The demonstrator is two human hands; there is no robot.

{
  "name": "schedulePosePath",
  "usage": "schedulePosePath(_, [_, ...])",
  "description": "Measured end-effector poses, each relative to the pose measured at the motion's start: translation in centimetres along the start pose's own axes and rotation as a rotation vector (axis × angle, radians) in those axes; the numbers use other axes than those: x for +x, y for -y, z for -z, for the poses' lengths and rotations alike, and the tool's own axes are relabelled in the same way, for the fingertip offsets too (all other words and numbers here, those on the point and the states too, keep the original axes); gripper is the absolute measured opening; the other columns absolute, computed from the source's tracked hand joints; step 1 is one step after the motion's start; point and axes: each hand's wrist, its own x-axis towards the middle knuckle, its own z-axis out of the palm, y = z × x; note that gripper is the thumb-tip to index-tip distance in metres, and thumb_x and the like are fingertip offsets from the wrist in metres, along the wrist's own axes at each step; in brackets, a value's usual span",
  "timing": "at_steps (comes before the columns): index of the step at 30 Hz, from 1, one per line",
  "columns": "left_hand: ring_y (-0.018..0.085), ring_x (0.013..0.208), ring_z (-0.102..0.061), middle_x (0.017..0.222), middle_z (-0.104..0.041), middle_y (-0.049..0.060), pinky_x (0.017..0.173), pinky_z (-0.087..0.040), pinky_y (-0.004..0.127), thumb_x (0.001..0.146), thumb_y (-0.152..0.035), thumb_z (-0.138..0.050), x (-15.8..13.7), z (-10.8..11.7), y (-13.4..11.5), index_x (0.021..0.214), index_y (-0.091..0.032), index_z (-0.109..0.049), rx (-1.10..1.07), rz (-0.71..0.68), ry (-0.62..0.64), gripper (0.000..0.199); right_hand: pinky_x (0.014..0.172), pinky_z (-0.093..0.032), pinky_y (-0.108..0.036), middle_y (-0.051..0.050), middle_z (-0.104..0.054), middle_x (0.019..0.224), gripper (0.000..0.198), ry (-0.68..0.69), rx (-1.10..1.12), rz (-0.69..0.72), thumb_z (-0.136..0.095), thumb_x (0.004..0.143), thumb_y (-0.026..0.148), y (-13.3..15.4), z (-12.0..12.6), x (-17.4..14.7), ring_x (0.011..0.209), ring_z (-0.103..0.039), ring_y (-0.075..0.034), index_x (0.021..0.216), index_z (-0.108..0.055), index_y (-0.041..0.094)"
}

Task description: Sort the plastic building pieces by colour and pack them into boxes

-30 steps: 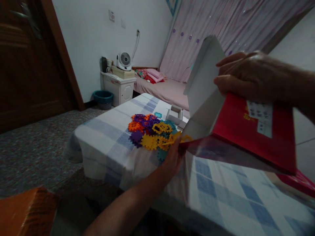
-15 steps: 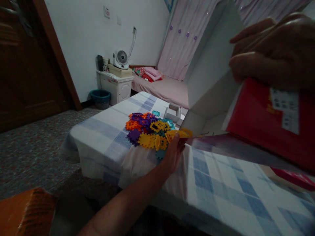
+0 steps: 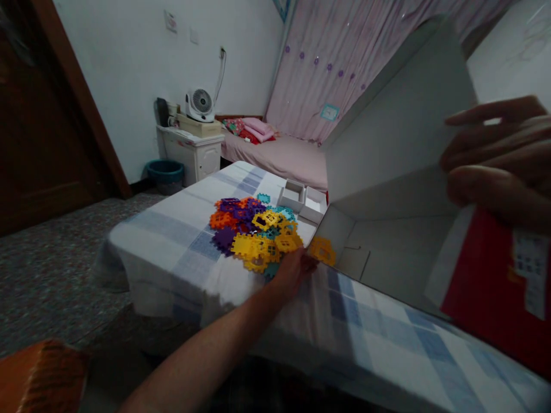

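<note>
My left hand (image 3: 296, 268) is closed at the near left corner of a large open box (image 3: 391, 252), its fingers curled at the edge. Beside it lies a heap of flat, notched plastic building pieces (image 3: 245, 212) in purple, orange, yellow and teal. One yellow piece (image 3: 322, 250) rests just inside the box's left corner. At the right, my right hand (image 3: 503, 155) has its thumb and fingers around the upper edge of a red panel (image 3: 477, 292) with white printed labels. Whether that panel belongs to the box cannot be told. A tall pale flap (image 3: 400, 115) rises behind the box.
Two small white boxes (image 3: 293, 194) stand behind the heap on the checked tablecloth (image 3: 172, 229). Beyond are a pink bed (image 3: 293, 160), a white cabinet (image 3: 202, 158) with a fan (image 3: 201, 104), and a teal bin (image 3: 166, 172). Something orange (image 3: 43, 376) is at lower left.
The box's near edge has come down onto the table, and the red panel has moved right and down with my right hand. Yellow pieces near my left hand have shifted; one now shows inside the box.
</note>
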Motion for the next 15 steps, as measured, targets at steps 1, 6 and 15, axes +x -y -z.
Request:
schedulePosePath(1, [0.019, 0.079, -0.066, 0.088, -0.070, 0.011, 0.084, -0.049, 0.035, 0.086, -0.039, -0.056, 0.1, 0.1, 0.0, 0.088, -0.014, -0.064, 0.013, 0.000, -0.023, 0.025, 0.100, -0.039, -0.041, 0.002, -0.063, 0.058, 0.064, 0.017, 0.013, 0.013, -0.029, 0.095, 0.051, 0.1, 0.2, -0.6, 0.064, -0.061, -0.009, 0.048, -0.056, 0.018])
schedulePosePath(6, [0.020, 0.061, -0.066, 0.067, -0.068, 0.011, 0.066, -0.050, 0.032, 0.081, -0.061, -0.052, 0.5, 0.6, -0.8, 0.073, -0.015, -0.064, 0.250, -0.016, -0.098, 0.049, 0.106, -0.038, -0.042, -0.002, -0.063, 0.060, 0.058, 0.012, 0.022, -0.093, -0.031, 0.095, 0.051, 0.6, 1.0, -3.2, 0.067, -0.061, -0.012, 0.051, -0.055, 0.022])
schedulePosePath(15, [0.020, 0.076, -0.059, 0.076, -0.065, 0.003, 0.084, -0.043, 0.030, 0.069, -0.020, -0.068, -0.3, -3.7, -4.0, 0.077, -0.026, -0.072, 1.148, -0.787, 0.232, 0.011, 0.100, -0.043, -0.046, 0.006, -0.060, 0.056, 0.049, -0.024, 0.058, 0.042, -0.035, 0.096, 0.038, 3.0, 1.1, -4.7, 0.060, -0.058, -0.008, 0.053, -0.049, 0.020])
